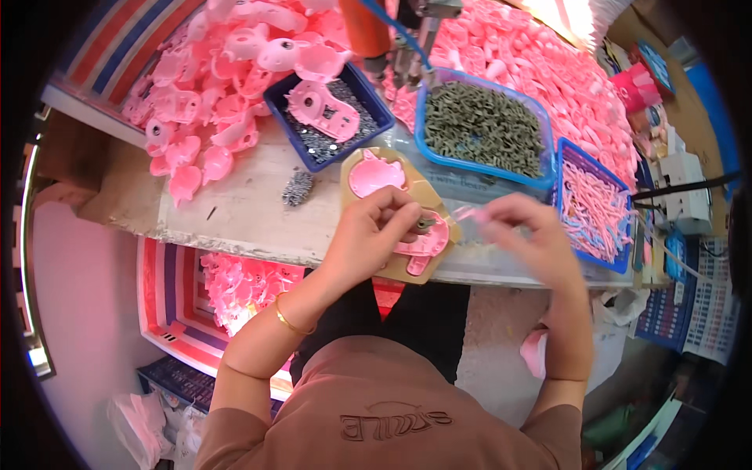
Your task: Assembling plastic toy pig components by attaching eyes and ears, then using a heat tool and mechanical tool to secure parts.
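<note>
Brown shirt [368, 392] right up close, and beyond it two bare hands are at work over the bench [251, 215]. Left hand [380, 227] sits on the tan holder [427, 197], thumb and forefinger nearly closed around a small dark-green piece [424, 224], right above the pink shell [432, 244] lying in the holder's near end! Up at the far end, a round pink cup [376, 177] rests in its place. Over comes the right hand [529, 223], blurred, fingers bunched with a thin pink stick [468, 213] poking out toward the left hand; exactly how tightly they close, I can't tell. Just past the holder, the blue-rimmed tub [486, 177] brims with green pieces, the blue basket [607, 263] beside it holds pink and blue sticks, and pink parts [251, 47] heap up behind the screw tray [345, 156].
</note>
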Tool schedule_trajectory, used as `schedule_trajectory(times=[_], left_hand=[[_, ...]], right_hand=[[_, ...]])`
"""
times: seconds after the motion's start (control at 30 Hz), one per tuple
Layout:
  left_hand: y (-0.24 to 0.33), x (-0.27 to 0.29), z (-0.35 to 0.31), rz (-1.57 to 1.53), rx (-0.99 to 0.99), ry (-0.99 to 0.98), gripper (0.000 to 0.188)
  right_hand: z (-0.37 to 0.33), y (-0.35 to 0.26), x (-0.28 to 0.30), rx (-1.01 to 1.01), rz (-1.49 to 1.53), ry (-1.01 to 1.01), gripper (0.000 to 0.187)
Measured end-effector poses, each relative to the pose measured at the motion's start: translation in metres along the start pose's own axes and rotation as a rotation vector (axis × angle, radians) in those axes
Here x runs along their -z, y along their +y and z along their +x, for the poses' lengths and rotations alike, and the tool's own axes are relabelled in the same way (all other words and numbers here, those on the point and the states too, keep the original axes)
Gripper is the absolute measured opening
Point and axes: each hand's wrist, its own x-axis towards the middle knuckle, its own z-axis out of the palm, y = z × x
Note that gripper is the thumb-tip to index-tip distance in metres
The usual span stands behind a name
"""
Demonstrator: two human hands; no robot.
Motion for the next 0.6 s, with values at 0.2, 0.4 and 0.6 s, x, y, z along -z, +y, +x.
schedule_trajectory(times=[0.2,0.4,0.6], left_hand=[[0.003,0.001,-0.003,0.099,-0.006,-0.003,0.018],[0.000,-0.001,-0.008,0.140,-0.053,0.021,0.017],[0.005,-0.001,-0.008,0.121,0.015,-0.029,0.018]], right_hand=[[0.005,-0.024,-0.035,-0.012,0.021,-0.046,0.017],[0.000,-0.026,-0.039,-0.083,0.026,-0.036,0.016],[-0.004,-0.020,-0.041,-0.099,0.029,0.002,0.016]])
